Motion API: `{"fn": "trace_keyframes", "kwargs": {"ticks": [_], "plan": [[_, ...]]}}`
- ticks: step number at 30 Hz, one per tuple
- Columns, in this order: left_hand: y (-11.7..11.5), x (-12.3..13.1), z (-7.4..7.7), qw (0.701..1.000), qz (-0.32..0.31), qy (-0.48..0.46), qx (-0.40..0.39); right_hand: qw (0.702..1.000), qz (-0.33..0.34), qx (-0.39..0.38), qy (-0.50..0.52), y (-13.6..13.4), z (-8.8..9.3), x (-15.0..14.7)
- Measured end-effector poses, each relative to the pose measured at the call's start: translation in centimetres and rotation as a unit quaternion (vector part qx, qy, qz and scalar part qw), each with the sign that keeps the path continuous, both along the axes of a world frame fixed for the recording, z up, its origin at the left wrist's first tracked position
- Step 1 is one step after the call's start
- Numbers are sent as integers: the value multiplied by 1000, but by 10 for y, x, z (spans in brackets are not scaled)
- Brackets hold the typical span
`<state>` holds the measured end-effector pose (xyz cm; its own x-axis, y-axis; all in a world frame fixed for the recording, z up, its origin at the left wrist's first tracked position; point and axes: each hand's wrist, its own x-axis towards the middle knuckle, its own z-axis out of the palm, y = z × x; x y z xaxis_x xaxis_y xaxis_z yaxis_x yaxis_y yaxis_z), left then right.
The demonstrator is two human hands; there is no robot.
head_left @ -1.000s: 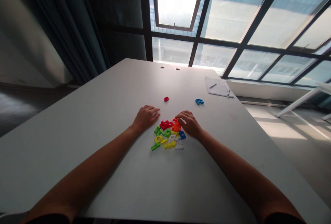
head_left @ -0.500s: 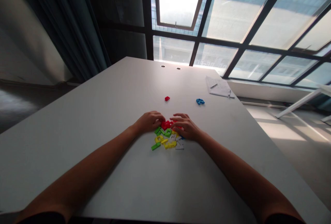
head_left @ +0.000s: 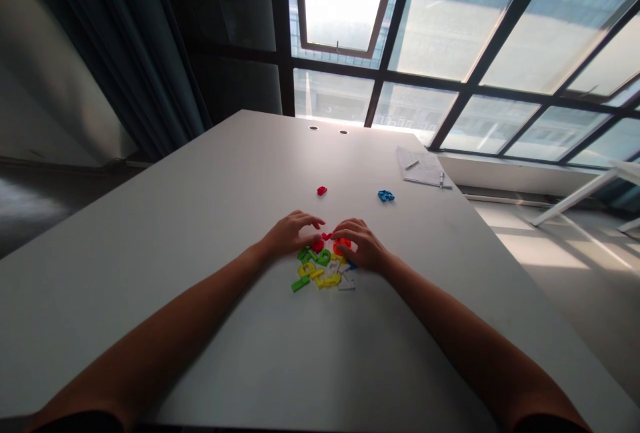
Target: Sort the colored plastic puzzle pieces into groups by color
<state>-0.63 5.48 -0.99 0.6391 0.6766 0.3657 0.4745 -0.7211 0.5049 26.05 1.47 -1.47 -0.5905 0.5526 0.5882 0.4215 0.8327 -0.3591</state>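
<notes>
A small heap of flat plastic pieces (head_left: 323,269) in green, yellow, white, red, orange and blue lies on the grey table (head_left: 210,219). My left hand (head_left: 290,233) rests at the heap's far left, fingers curled over a red piece (head_left: 317,245). My right hand (head_left: 360,243) sits at the far right of the heap, fingers bent down onto an orange-red piece (head_left: 341,244). The fingertips of both hands nearly meet above the red pieces. Whether either hand has a piece pinched is hidden by the fingers.
A lone red piece (head_left: 322,190) and a lone blue piece (head_left: 385,195) lie farther back on the table. Papers with a pen (head_left: 423,169) sit at the far right edge. Two cable holes (head_left: 327,130) mark the far end. Large windows stand behind.
Both hands have closed in over the far end of the heap. The left hand moved right onto the red pieces, and the right hand's fingers curled down over the orange one.
</notes>
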Motion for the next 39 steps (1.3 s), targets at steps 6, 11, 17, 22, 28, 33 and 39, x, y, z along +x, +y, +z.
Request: {"fn": "trace_keyframes", "kwargs": {"ticks": [6,11,17,22,28,33,39], "plan": [[-8,17,-2,1000,-2,9,18,999,13,21,23,0,-3,1],[-8,15,-2,999,10,-35,24,1000,-13,17,23,0,-3,1],[-16,16,2,995,22,-12,96,998,-61,-17,19,4,-6,1],[-21,18,4,988,35,6,152,997,-62,-19,38,7,-8,3],[-20,18,3,986,36,10,165,996,-65,-4,54,8,-10,4],[-20,18,3,986,32,21,165,996,-69,3,58,9,-12,4],[-20,17,3,985,29,23,167,996,-67,3,55,9,-12,4]]}}
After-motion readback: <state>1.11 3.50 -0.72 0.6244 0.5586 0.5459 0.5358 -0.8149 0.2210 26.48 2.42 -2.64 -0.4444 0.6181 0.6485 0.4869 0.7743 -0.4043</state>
